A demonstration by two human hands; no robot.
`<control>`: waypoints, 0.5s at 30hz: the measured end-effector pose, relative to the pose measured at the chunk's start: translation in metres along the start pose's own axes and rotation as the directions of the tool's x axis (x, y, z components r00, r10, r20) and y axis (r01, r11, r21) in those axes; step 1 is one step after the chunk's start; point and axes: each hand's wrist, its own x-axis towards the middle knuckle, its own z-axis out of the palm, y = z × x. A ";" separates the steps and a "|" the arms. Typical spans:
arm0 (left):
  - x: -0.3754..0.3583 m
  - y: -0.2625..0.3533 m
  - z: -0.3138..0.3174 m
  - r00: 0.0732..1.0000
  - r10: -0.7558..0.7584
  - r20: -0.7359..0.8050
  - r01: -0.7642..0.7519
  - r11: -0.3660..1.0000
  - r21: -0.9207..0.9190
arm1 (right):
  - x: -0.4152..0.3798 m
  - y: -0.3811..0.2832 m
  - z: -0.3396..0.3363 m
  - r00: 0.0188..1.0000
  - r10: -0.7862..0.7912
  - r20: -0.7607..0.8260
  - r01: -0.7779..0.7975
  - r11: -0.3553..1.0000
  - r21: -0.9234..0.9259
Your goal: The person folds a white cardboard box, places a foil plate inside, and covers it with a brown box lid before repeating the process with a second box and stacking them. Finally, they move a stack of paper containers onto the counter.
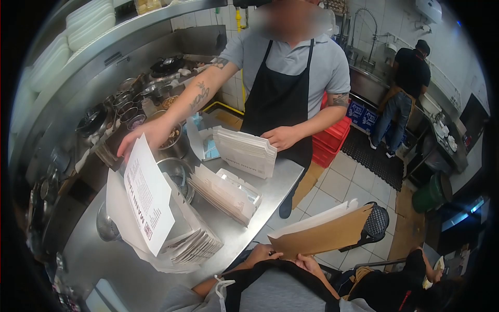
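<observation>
A brown and white cardboard piece (322, 231) is upright in front of my body, at the lower right of the view. My left hand (261, 254) is closed at its lower left corner, with a small dark thing at the fingers. My right hand (310, 264) grips its lower edge. On the steel table, a large stack of white printed cartons (192, 244) stands at the left, with one printed sheet (148, 195) raised on top. A smaller carton stack (228, 192) and another printed stack (244, 151) stand beyond it.
Across the steel table (275, 192), a person in a black apron (280, 88) reaches toward the large stack; their other hand touches the far stack. Metal bowls (176, 177) and pans are behind. A person stands at the back sink, another at lower right. Red crates (332, 138) sit beyond.
</observation>
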 end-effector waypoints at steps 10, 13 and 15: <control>0.002 -0.003 0.005 0.992 -0.009 0.124 0.031 0.984 -0.176 | -0.001 -0.006 0.022 1.000 0.012 0.027 -0.010 0.998 -0.063; 0.000 -0.013 0.013 0.978 0.014 0.208 0.015 0.991 -0.137 | 0.003 0.002 0.013 0.995 0.089 0.035 -0.089 0.996 -0.001; 0.001 -0.030 0.025 0.988 0.146 0.048 -0.143 0.987 -0.074 | 0.002 0.007 0.029 0.999 0.034 0.038 -0.034 0.999 -0.001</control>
